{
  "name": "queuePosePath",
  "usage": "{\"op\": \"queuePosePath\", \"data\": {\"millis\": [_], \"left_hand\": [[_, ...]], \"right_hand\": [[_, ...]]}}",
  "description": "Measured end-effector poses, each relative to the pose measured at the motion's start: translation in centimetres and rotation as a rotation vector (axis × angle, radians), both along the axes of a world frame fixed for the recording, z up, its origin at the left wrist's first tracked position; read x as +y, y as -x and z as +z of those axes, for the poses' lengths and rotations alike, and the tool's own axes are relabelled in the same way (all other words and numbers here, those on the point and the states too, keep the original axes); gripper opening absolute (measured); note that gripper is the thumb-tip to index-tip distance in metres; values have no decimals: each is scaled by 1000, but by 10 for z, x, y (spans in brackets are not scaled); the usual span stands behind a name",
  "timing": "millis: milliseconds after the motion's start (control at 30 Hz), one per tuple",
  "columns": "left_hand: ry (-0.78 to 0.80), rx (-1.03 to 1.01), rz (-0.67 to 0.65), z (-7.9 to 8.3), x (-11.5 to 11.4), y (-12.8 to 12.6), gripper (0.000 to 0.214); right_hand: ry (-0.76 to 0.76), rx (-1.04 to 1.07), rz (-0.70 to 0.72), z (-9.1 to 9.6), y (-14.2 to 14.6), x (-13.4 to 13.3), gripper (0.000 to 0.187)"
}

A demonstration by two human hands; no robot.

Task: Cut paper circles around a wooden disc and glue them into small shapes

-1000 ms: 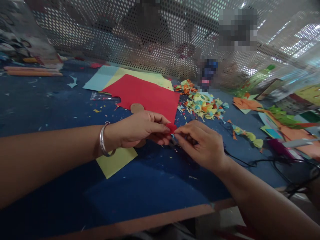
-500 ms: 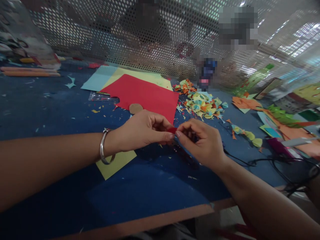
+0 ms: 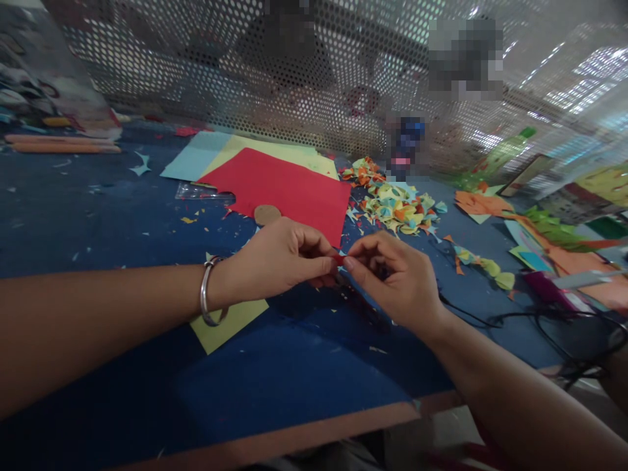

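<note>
Between the fingertips of both hands is a small piece of red paper (image 3: 340, 259), mostly hidden by the fingers. My left hand (image 3: 282, 258), with a silver bangle at the wrist, is closed on its left end. My right hand (image 3: 395, 271) pinches the other end between thumb and forefinger. Behind the hands lies a large red paper sheet (image 3: 289, 190) with a curved bite cut from its left side. A round brown disc (image 3: 267, 214) sits at the sheet's near edge. Partly under my left wrist is a yellow paper piece (image 3: 235, 324).
Pale blue paper (image 3: 196, 154) and yellow paper (image 3: 265, 147) lie beneath the red sheet. A heap of cut paper pieces (image 3: 402, 206) is behind my right hand. Orange pencils (image 3: 63, 145) lie at the left, a black cable (image 3: 475, 318) at the right. A perforated metal screen (image 3: 220, 85) stands behind.
Less of the small red paper shows between my fingertips now, and it looks narrower. Both hands stay in almost the same place.
</note>
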State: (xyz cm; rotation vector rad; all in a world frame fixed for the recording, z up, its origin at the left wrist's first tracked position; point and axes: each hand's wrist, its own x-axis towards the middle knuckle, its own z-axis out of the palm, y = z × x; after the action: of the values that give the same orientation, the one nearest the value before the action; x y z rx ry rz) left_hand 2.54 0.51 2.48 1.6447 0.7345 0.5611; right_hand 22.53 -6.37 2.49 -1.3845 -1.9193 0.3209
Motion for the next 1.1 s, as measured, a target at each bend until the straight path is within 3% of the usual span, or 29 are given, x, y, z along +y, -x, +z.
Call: {"op": "queuePosePath", "data": {"millis": [267,467,533,800,1100], "left_hand": [[11,10,-9,1,0,0,12],[-291,143,-33,5,-3,2,13],[-327,172,-26,6,-3,2,12],[-140,100,-45,5,-2,1,6],[-148,69,-8,3,0,1,2]], "right_hand": [[39,-31,71,2,-1,1,7],[91,-5,91,3,1,1,9],[92,-6,99,3,1,1,9],[93,-3,113,3,1,1,9],[112,-11,134,1,0,3,8]]}}
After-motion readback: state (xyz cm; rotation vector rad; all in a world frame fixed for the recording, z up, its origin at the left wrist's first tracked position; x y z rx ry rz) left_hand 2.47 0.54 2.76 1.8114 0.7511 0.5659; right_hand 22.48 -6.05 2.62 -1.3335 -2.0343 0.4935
